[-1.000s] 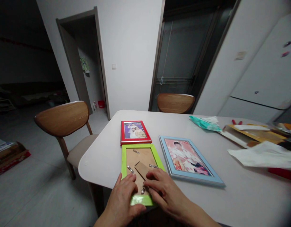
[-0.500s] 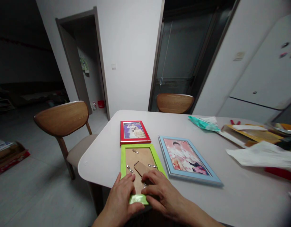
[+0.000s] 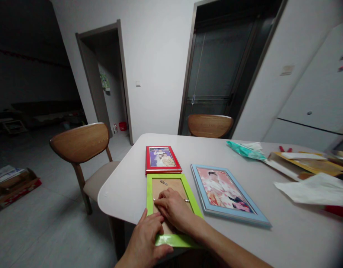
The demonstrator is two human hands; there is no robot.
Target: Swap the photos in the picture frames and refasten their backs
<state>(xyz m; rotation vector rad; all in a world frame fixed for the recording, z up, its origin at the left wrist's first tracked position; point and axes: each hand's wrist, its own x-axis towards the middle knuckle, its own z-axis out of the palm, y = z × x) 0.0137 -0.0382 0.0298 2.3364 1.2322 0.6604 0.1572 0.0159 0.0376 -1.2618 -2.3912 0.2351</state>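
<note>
A green picture frame (image 3: 150,193) lies face down on the white table (image 3: 272,238), its brown backing board and small metal clips showing. My left hand (image 3: 147,238) grips the frame's near left corner, thumb on the green edge. My right hand (image 3: 173,208) lies across the backing board, fingertips curled and pressed at a metal clip on the left side. Just beyond it a red picture frame (image 3: 162,159) lies face up. To the right, face up, rests a larger blue picture frame (image 3: 228,194).
A wooden chair (image 3: 82,156) stands at the table's left, another chair (image 3: 210,125) at the far end. A teal packet (image 3: 245,149), white paper (image 3: 316,188) and yellow-edged packaging (image 3: 305,162) lie at the right. A cardboard box (image 3: 12,182) sits on the floor.
My right hand has moved from the frame's near edge up and left over the backing board, covering the stand flap. My left hand stays at the near left corner. The camera shifted slightly.
</note>
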